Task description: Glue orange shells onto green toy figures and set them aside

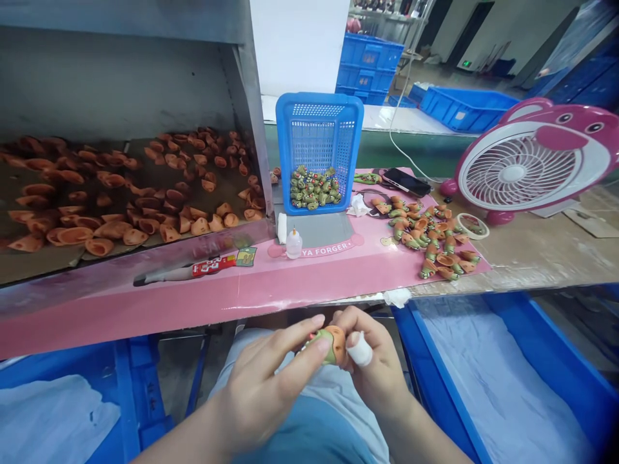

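Observation:
Above my lap, both hands grip one small green-and-orange figurine piece. The fingers of my left hand close on its green side. My right hand, its thumb wrapped in white tape, pinches the orange end. Part of the piece is hidden by my fingers. On the pink mat ahead are a small clear bottle with an orange tip and a pile of similar green-and-orange pieces. A blue basket stands tilted, with several green pieces inside.
A metal-framed booth at the left holds many orange hollow parts. To the right are a pink fan, a tape roll and a phone. Blue bins flank my lap, a lined one at right and another at left.

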A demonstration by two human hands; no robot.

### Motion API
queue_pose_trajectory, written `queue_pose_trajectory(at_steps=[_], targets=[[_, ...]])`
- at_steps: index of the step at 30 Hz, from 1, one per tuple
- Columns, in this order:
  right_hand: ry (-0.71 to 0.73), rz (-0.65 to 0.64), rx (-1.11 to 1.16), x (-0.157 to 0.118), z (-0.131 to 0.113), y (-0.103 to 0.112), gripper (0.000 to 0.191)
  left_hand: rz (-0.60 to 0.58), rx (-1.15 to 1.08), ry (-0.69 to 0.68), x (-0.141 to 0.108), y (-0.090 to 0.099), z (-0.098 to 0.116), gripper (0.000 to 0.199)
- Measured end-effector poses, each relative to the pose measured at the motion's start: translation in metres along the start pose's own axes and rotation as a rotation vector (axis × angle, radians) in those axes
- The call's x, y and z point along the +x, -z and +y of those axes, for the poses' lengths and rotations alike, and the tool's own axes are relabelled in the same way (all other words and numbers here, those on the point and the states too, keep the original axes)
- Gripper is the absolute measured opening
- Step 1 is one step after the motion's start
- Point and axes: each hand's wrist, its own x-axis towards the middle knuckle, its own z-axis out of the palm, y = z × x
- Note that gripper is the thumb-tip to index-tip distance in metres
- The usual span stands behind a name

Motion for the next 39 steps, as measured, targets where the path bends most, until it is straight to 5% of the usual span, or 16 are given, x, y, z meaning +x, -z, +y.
queue_pose_trajectory(at_steps=[4, 9, 13, 18, 24, 30, 36, 39], targets=[[0.086, -0.014, 0.073, -0.001, 0.005, -0.003, 0.018, -0.007, -0.261, 0.128, 0.002, 0.001, 0.002, 0.052], [0.316, -0.032, -0.164, -0.006, 0.011, 0.001, 0.008, -0.068, -0.578, 0.456, 0.009, 0.006, 0.006, 0.039], [0.405, -0.057, -0.294, -0.008, 0.011, 0.005, 0.008, -0.074, -0.553, 0.424, 0.01, 0.008, 0.006, 0.036], [0.363, -0.106, -0.409, -0.008, 0.004, 0.007, 0.006, -0.053, -0.504, 0.38, 0.007, 0.011, 0.003, 0.039], [0.371, -0.12, -0.443, -0.007, 0.0, 0.01, 0.008, -0.289, -0.51, 0.54, 0.017, 0.02, -0.003, 0.03], [0.194, -0.11, -0.518, -0.007, -0.009, 0.007, 0.001, -0.35, -0.572, 0.648, 0.022, 0.022, -0.004, 0.008], [0.115, -0.144, -0.505, -0.006, -0.012, 0.004, 0.007, -0.67, -0.472, 0.512, 0.029, 0.028, -0.004, 0.022], [0.056, -0.145, -0.528, -0.007, -0.012, 0.004, 0.01, -0.695, -0.398, 0.509, 0.03, 0.029, -0.004, 0.025]])
